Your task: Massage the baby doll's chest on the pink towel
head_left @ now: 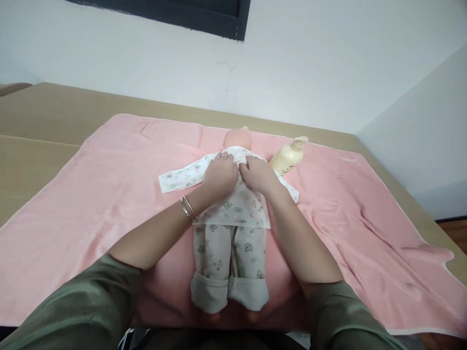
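Observation:
A baby doll (238, 138) lies on its back with its head toward the wall. It wears a white printed shirt (237, 210) and matching trousers (217, 250) with folded cuffs. Both sleeves stretch out sideways. At the left of the upper chest, my left hand (221, 172) has its fingers curled into the shirt near the neckline. My right hand (258, 172) bends its fingers over the cloth on the other side, its thumb pointing at my left hand. Between the two hands runs a narrow gap. My fingertips are partly hidden.
A pink blanket (127, 160) covers much of the wooden table (47, 112), with wrinkles on its right side. A cream pump bottle (288, 156) lies tilted beside the doll's right-hand sleeve. Behind the table rises a white wall (292, 63) with a dark frame (204, 22).

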{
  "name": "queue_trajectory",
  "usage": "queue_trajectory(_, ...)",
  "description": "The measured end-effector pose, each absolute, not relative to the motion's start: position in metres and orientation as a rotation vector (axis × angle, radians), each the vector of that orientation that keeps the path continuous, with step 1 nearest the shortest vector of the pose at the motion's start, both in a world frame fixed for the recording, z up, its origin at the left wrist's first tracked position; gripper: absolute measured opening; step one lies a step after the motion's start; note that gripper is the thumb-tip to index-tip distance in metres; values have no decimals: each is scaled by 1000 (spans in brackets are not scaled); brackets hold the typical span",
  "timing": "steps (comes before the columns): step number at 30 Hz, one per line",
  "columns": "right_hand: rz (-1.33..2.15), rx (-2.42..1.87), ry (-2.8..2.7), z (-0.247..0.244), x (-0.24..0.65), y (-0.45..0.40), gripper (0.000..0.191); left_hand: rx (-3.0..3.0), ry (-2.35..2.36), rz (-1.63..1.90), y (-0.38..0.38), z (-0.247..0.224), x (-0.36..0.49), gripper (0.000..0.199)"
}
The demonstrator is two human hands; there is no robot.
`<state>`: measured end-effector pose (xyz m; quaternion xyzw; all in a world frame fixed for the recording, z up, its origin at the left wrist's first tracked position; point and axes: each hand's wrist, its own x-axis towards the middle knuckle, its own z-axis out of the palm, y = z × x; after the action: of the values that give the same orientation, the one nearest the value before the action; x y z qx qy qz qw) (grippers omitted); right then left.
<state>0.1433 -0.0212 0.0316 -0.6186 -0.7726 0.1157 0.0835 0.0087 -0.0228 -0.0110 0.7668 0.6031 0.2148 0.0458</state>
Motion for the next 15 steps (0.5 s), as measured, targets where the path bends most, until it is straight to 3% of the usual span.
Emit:
queue_trajectory(8,275,-1865,-2408,39,130,-42,38,2215,1820,742,-4,-14,-3,38)
queue_trajectory(15,358,-1837,-2167,7,142,-3,60,2175,1827,854,-3,-26,1,53)
